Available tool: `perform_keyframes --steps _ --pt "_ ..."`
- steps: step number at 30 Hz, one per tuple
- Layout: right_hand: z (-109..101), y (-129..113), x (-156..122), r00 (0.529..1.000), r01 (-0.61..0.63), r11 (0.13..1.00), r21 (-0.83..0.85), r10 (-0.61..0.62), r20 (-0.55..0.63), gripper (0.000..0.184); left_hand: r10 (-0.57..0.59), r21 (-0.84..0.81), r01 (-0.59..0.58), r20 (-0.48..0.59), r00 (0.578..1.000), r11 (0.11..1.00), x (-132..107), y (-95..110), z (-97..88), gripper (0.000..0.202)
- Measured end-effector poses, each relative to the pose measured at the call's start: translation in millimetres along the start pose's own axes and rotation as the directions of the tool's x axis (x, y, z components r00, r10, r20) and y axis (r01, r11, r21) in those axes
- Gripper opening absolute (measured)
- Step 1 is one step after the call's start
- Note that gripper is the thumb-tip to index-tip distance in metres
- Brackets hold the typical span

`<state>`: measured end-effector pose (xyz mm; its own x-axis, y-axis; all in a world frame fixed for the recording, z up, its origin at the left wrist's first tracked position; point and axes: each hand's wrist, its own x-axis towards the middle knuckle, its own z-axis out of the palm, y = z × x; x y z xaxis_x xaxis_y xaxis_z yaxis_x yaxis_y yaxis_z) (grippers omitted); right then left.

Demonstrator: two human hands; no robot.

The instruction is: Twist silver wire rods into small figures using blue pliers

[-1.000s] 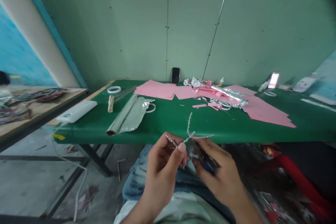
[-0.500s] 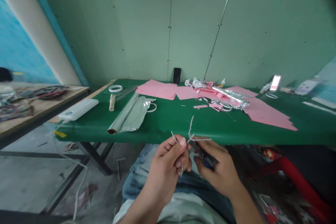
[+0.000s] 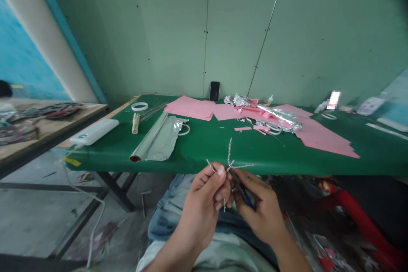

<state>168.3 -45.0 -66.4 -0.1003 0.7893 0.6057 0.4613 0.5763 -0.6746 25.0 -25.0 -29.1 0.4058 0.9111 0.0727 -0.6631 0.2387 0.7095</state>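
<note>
Pinched between the thumb and fingers of my left hand is a foil-wrapped wire figure with thin silvery arms. One arm points up, one to the right, a short one to the upper left, and an end hangs below my fingers. My right hand is closed round pliers with dark jaws and a blue handle. The jaws are close against the joint where the arms meet; whether they grip it is hidden by my fingers. Both hands are in front of the table's near edge, above my lap.
On the green table lie a foil roll, pink sheets, crumpled foil, a tape ring and a white power bank. A phone leans on the wall. A red chair stands at right.
My right hand has drawn in toward my left hand, with the pliers turned steeper. The wire figure has shifted slightly left, its hanging end slightly right.
</note>
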Motion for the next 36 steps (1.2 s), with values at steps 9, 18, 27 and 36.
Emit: perform_keyframes --steps 9,18,27,36 --pt "-0.7 -4.0 1.7 0.999 -0.044 0.992 0.115 0.04 0.035 0.048 -0.073 -0.094 0.082 0.103 0.992 0.992 2.3 5.3 -0.3 0.025" --pt "-23.4 1.7 5.7 0.983 -0.068 0.986 0.154 0.039 0.181 0.038 -0.355 -0.286 0.419 0.249 0.901 0.862 4.4 8.1 -16.9 0.018" --pt "-21.1 -2.6 4.0 0.99 -0.062 0.998 -0.02 0.064 0.127 0.055 -0.378 -0.368 0.443 0.239 0.895 0.817 7.7 5.0 -17.2 0.016" --pt "-24.0 -2.5 4.6 0.986 -0.072 0.997 0.022 0.068 0.15 0.052 -0.382 -0.313 0.449 0.254 0.888 0.837 7.9 4.4 -17.9 0.016"
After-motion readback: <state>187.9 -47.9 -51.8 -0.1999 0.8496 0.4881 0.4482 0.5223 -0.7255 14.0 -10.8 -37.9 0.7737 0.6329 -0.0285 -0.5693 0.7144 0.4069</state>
